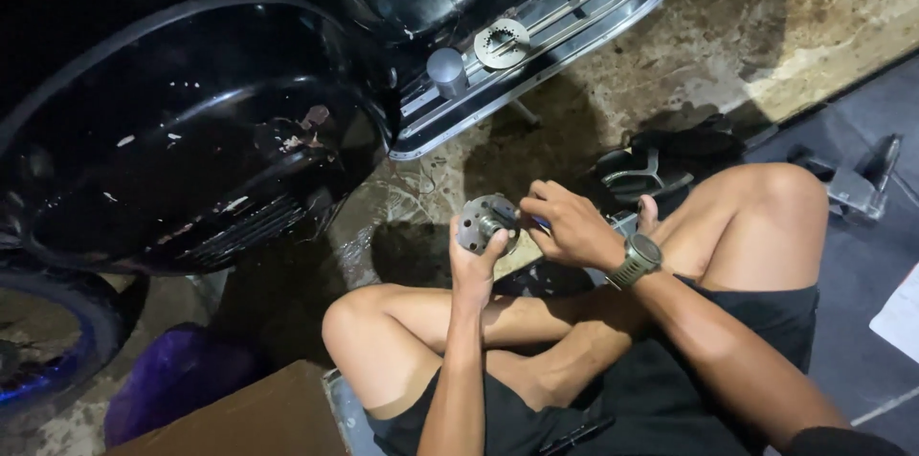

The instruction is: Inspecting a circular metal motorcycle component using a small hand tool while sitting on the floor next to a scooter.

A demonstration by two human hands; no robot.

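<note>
Round metal hub (486,222), flat face up with a short splined stub at centre, clasped from six o'clock by the left hand (476,265) above the crossed legs; right hand (571,226) closes at three o'clock, fingertips pinching its rim.

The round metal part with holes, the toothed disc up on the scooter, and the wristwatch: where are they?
Round metal part (481,220), head view: its holed face, held in the left hand.
Toothed disc (502,43), head view: flat ring near the centre hole.
Wristwatch (642,252), head view: its dial.
</note>
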